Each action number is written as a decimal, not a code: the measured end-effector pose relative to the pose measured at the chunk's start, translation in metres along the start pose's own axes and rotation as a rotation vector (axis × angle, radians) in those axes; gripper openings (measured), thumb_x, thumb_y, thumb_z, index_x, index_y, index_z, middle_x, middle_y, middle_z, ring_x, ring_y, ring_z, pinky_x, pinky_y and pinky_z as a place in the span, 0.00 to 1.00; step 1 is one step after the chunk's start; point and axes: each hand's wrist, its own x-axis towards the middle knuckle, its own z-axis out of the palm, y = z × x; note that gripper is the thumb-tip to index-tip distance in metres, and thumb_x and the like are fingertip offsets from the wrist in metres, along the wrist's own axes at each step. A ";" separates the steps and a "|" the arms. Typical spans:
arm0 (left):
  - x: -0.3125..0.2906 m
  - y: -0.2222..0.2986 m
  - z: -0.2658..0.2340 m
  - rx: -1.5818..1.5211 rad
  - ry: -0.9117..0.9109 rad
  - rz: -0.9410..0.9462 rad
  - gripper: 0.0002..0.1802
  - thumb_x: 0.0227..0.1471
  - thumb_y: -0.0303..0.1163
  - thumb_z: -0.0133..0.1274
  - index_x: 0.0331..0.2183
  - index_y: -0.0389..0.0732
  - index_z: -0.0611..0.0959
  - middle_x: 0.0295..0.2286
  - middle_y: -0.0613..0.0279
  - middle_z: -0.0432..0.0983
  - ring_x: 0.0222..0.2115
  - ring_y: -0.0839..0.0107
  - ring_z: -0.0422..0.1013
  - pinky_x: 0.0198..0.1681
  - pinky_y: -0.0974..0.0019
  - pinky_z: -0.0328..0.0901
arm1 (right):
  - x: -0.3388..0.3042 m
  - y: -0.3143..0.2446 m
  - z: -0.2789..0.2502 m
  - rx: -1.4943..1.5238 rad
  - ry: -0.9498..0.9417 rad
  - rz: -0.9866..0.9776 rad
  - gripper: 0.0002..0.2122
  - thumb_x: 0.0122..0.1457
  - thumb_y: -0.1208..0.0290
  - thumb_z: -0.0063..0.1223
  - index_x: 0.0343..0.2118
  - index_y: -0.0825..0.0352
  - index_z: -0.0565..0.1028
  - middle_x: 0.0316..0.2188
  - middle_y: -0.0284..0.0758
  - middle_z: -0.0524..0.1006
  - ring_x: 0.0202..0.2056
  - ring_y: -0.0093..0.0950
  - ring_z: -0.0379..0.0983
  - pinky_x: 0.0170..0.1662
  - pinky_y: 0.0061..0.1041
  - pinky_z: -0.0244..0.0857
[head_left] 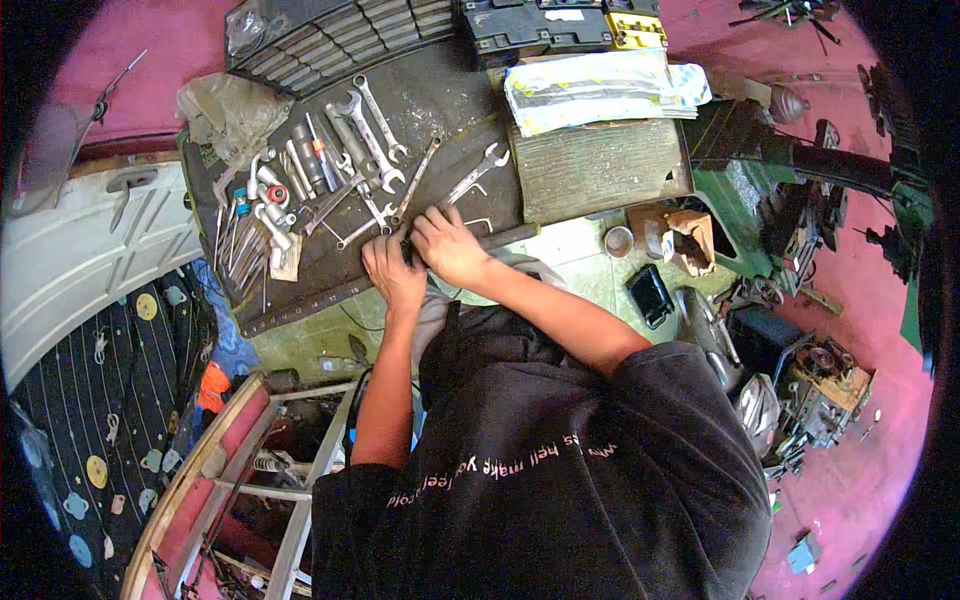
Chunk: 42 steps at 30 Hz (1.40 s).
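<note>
Both of my hands meet at the near edge of a dark workbench (300, 290), with bent fingers close together. My left hand (394, 270) is closed around something small and dark, mostly hidden by the fingers. Just to its right, my right hand (447, 245) curls in against the same spot; whatever its fingertips pinch cannot be made out. Beyond the hands lies a ring spanner (416, 180), pointing away from me. An open-ended spanner (475, 178) lies past the right hand, and a thin L-shaped key (478, 222) is beside that hand.
Several spanners (372, 115), sockets (268, 190) and hex keys (243, 255) cover the bench's left part. At the back stand a black grille (350, 45) and batteries (535, 25). A wrapped packet (600, 90) rests on a ribbed panel (605, 165). A ladder (300, 510) is lower left.
</note>
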 end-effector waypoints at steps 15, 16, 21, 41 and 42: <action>0.001 0.005 -0.003 -0.014 -0.001 0.021 0.18 0.52 0.33 0.65 0.45 0.42 0.84 0.39 0.54 0.75 0.46 0.50 0.67 0.54 0.48 0.61 | -0.012 0.088 -0.038 -0.203 0.105 0.478 0.12 0.53 0.73 0.57 0.42 0.66 0.76 0.49 0.44 0.74 0.53 0.47 0.66 0.57 0.58 0.57; 0.000 0.004 -0.004 -0.017 -0.010 0.023 0.18 0.52 0.32 0.65 0.46 0.42 0.84 0.40 0.55 0.75 0.46 0.50 0.67 0.54 0.48 0.61 | -0.013 0.079 -0.036 -0.192 0.155 0.410 0.12 0.53 0.73 0.56 0.41 0.66 0.77 0.46 0.42 0.74 0.52 0.46 0.67 0.58 0.56 0.57; -0.007 0.004 -0.003 0.004 0.009 0.044 0.16 0.54 0.29 0.62 0.46 0.42 0.85 0.42 0.57 0.77 0.45 0.51 0.67 0.54 0.49 0.61 | -0.013 0.066 -0.043 -0.087 0.193 0.363 0.10 0.54 0.73 0.57 0.40 0.65 0.77 0.43 0.40 0.74 0.51 0.44 0.67 0.57 0.52 0.58; 0.000 0.007 -0.005 -0.066 -0.031 -0.016 0.20 0.50 0.37 0.67 0.45 0.43 0.85 0.42 0.56 0.76 0.45 0.52 0.69 0.53 0.49 0.63 | 0.000 0.040 -0.015 -0.082 0.081 0.056 0.09 0.57 0.69 0.51 0.40 0.63 0.78 0.44 0.37 0.74 0.51 0.39 0.68 0.57 0.49 0.59; 0.000 0.006 -0.007 -0.065 -0.024 -0.026 0.20 0.48 0.38 0.68 0.44 0.43 0.86 0.42 0.57 0.76 0.45 0.53 0.69 0.53 0.49 0.63 | 0.004 0.048 -0.021 -0.122 0.093 0.110 0.09 0.57 0.71 0.51 0.40 0.62 0.78 0.44 0.38 0.74 0.52 0.40 0.68 0.58 0.49 0.58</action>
